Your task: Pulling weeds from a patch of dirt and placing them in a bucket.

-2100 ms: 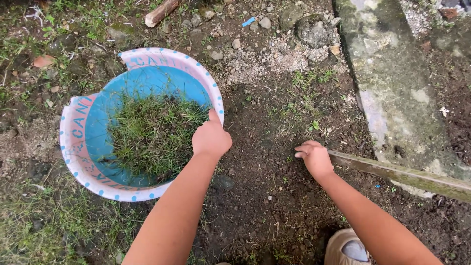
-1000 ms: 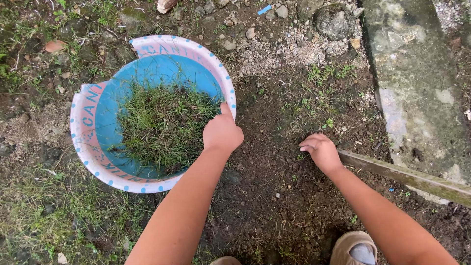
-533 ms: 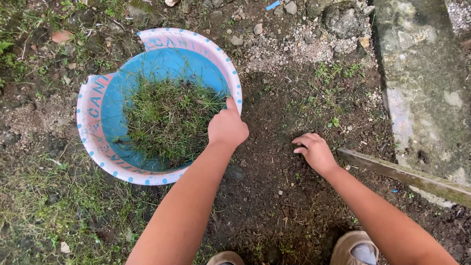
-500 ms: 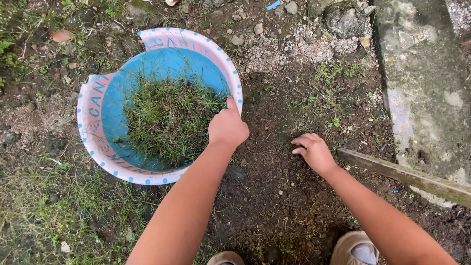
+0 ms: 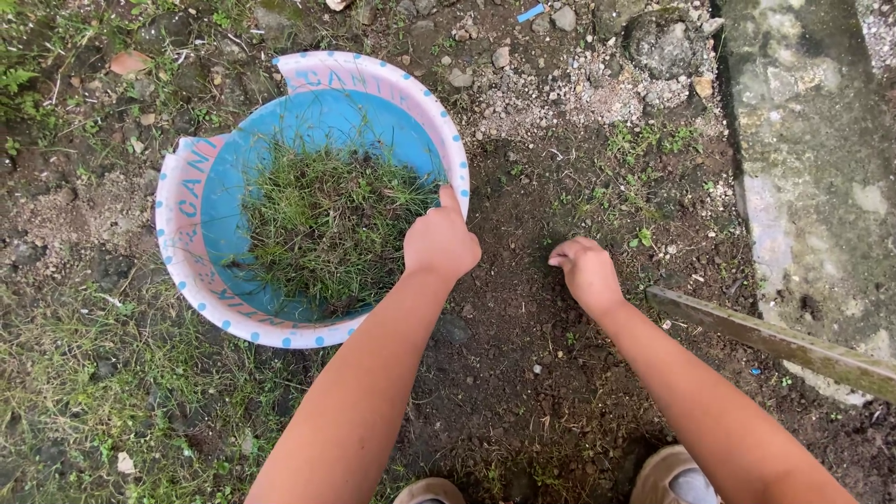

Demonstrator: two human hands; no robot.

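Since two seconds ago, the basin (image 5: 191, 271) has drifted from the left edge toward the upper middle of the frame, while my left hand (image 5: 441, 243) stays at its right rim and my right hand (image 5: 586, 273) remains on the soil.

From the head view: my left hand is curled into a loose fist at the basin's right rim, thumb up against the pink edge; whether it pinches anything I cannot tell. The basin, blue inside with a pink dotted rim chipped at upper left, sits in the upper left centre and holds a heap of pulled grass (image 5: 327, 224). My right hand lies right of centre, fingers bent together onto the dark bare soil (image 5: 523, 373), apart from the basin. A wooden plank (image 5: 784, 341) slants across the lower right, beside a concrete slab (image 5: 812, 159).
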